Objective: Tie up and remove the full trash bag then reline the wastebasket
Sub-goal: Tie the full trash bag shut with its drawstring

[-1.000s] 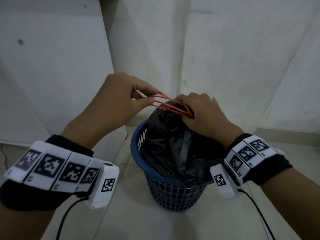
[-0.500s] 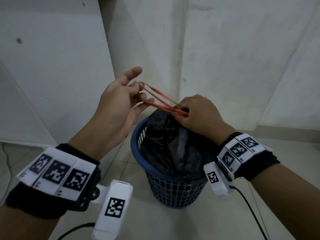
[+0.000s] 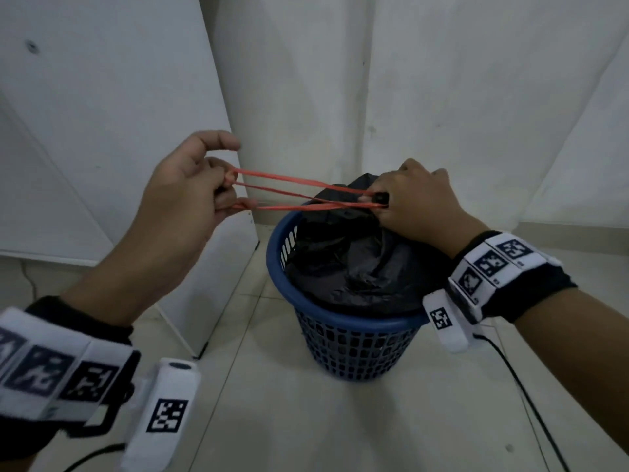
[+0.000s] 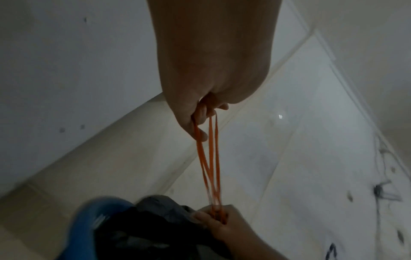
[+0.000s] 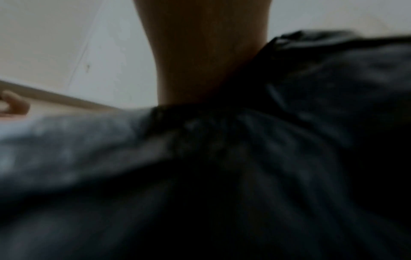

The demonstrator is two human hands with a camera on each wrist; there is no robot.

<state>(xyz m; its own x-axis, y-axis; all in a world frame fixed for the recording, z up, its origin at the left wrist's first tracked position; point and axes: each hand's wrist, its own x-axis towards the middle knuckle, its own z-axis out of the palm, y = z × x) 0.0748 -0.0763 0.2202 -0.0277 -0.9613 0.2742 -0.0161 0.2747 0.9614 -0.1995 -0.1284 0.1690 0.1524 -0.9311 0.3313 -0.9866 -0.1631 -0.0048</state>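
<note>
Dim, perhaps motion-blurred wrist views

Crinkled glossy black plastic bag (image 3: 357,264), perforated blue plastic wastebasket (image 3: 354,349), smooth pale floor tiles (image 3: 306,420).

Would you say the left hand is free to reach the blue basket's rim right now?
Probably not yet. The left hand is curled round the stretched red rubber band, pulling it away from the trash bag neck that the right hand grips. The wastebasket rim itself is unobstructed.

Blue wastebasket (image 3: 354,349) on tiled floor (image 3: 306,420)
</note>
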